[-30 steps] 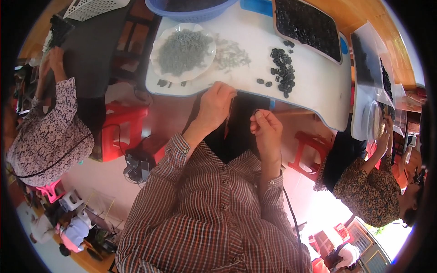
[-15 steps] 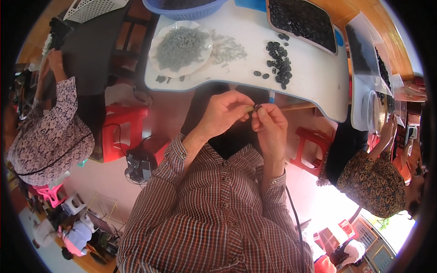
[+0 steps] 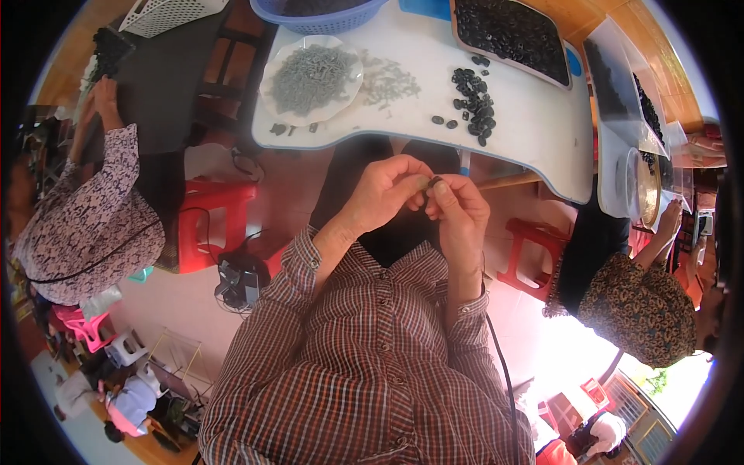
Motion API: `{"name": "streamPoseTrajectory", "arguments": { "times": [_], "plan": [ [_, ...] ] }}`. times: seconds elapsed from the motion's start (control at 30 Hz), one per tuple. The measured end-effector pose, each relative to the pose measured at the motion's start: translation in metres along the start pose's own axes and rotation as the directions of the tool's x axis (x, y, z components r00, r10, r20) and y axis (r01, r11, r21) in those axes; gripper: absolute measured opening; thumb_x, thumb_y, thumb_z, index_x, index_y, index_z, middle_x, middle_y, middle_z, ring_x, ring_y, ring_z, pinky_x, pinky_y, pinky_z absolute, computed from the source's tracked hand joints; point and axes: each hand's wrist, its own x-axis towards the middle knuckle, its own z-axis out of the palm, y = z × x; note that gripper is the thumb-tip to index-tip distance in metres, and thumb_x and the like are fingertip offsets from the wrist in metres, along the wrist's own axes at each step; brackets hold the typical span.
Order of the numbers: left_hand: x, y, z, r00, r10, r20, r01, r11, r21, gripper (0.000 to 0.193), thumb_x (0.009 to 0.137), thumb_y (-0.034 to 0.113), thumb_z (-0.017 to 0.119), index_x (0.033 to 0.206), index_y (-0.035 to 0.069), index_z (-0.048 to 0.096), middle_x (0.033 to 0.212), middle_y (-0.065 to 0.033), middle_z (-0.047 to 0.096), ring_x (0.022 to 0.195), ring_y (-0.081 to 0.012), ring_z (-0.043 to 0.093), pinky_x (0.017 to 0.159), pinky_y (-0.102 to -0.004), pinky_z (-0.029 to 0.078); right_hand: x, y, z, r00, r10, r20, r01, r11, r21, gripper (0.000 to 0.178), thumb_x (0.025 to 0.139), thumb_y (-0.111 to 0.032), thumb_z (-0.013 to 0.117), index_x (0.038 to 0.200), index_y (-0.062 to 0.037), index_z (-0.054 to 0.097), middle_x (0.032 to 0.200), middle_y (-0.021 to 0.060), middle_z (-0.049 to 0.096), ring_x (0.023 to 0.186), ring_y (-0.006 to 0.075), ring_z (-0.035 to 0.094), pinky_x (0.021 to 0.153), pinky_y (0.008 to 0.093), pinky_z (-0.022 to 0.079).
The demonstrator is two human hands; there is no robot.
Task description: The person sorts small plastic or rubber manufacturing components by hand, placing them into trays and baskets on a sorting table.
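My left hand [image 3: 386,194] and my right hand [image 3: 459,209] meet in front of my chest, below the white table [image 3: 535,132]. Between their fingertips they pinch a small dark piece [image 3: 435,184] together. On the table above lie a loose heap of small black pieces [image 3: 473,105] and a white plate [image 3: 273,77] piled with small grey parts [image 3: 311,70]. More grey parts [image 3: 387,80] are scattered beside the plate. My checked sleeves run down to the lower edge.
A tray of black pieces [image 3: 508,31] and a blue basket [image 3: 318,12] stand at the table's far side. A person in a floral top [image 3: 85,225] sits at left, another in a patterned top [image 3: 639,306] at right. Red stools [image 3: 205,225] stand on the floor.
My left hand came back from the table's edge to meet my right hand, and both now pinch the small dark piece closer to my chest.
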Motion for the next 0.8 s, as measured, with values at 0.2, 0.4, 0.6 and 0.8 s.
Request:
{"name": "streamPoseTrajectory", "arguments": {
  "times": [0.2, 0.4, 0.6, 0.8],
  "plan": [
    [-0.0002, -0.0047, 0.0003, 1.0, 0.0, -0.004, 0.0, 0.995, -0.101, 0.017, 0.096, 0.013, 0.054, 0.098, -0.002, 0.061, 0.077, -0.0033, 0.061, 0.062, -0.0073, 0.056, 0.055, -0.0212, 0.049, -0.0031, 0.0028, -0.0015, 1.0, 0.01, 0.023, -0.012, 0.998, 0.069, 0.014, 0.093, -0.013, 0.062, 0.098, 0.0, 0.062, 0.082, 0.0023, 0.063, 0.064, 0.0065, 0.053, 0.058, 0.0189, 0.041],
    [-0.0023, -0.0045, 0.0009, 1.0, 0.01, -0.013, -0.012, 0.986, -0.165, 0.017, 0.096, 0.014, 0.054, 0.097, -0.002, 0.061, 0.077, -0.0023, 0.06, 0.061, -0.0068, 0.055, 0.054, -0.0207, 0.047, -0.0064, 0.0018, 0.0004, 1.0, 0.025, 0.011, -0.025, 0.998, 0.063, 0.015, 0.092, -0.014, 0.062, 0.096, 0.0002, 0.062, 0.081, 0.003, 0.063, 0.063, 0.0064, 0.053, 0.058, 0.0188, 0.042],
    [-0.0039, -0.0045, 0.0019, 1.0, 0.022, 0.004, -0.021, 0.991, -0.131, 0.016, 0.096, 0.013, 0.054, 0.097, -0.001, 0.061, 0.077, -0.0019, 0.059, 0.061, -0.0065, 0.054, 0.054, -0.0206, 0.047, -0.0072, 0.0003, 0.0014, 1.0, 0.028, 0.003, -0.028, 0.998, 0.048, 0.017, 0.092, -0.016, 0.063, 0.095, 0.0005, 0.062, 0.081, 0.0035, 0.064, 0.062, 0.0062, 0.053, 0.057, 0.0186, 0.042],
    [-0.0057, -0.0004, 0.0037, 0.999, 0.045, -0.012, -0.046, 0.997, -0.064, 0.016, 0.096, 0.013, 0.054, 0.096, -0.001, 0.061, 0.076, -0.0018, 0.06, 0.061, -0.0062, 0.054, 0.054, -0.0203, 0.047, -0.0073, 0.0014, -0.0007, 1.0, 0.022, 0.007, -0.022, 0.999, 0.036, 0.017, 0.092, -0.016, 0.062, 0.094, 0.0005, 0.062, 0.08, 0.0034, 0.064, 0.061, 0.0059, 0.053, 0.056, 0.0185, 0.041]
  ]
}}
